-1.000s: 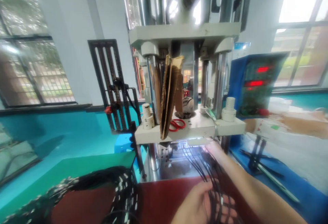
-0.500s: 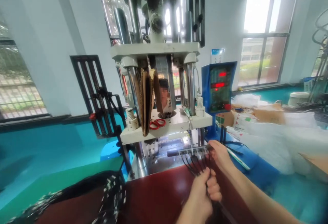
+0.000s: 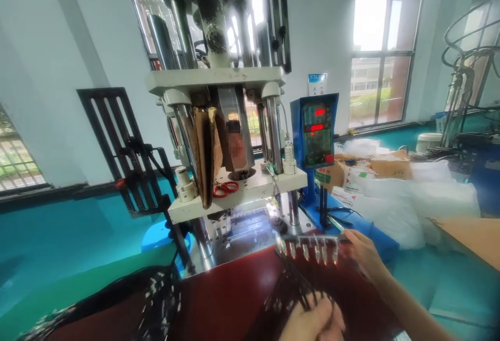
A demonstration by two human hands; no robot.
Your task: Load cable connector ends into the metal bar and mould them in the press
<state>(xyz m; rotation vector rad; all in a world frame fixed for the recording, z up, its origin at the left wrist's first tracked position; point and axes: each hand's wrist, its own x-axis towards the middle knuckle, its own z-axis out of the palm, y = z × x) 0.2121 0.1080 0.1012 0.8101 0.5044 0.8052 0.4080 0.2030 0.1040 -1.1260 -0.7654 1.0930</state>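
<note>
My right hand (image 3: 361, 251) is closed on the right end of a dark bar (image 3: 312, 239), held over the red tabletop. From the bar hang several small clear pieces (image 3: 305, 252) with orange-tinted ends. Lower down, my left hand (image 3: 314, 316) is wrapped round a bunch of thin black cables (image 3: 299, 278). The cables run up and left from my fist towards the left end of the bar; blur hides whether they join the clear pieces. A press (image 3: 238, 198) with a white plate stands just beyond both hands, its lower metal bed (image 3: 250, 226) lit.
Red scissors (image 3: 225, 189) and folded cardboard (image 3: 205, 159) rest on the press plate. A blue control box (image 3: 314, 130) stands right of it. A pile of black cables (image 3: 156, 294) lies left on the red table (image 3: 219, 299). White sacks (image 3: 406, 200) are at right.
My left hand has moved down with the cables, farther from the bar. My right hand has shifted right and lower with the bar, away from the press. The view has turned slightly right.
</note>
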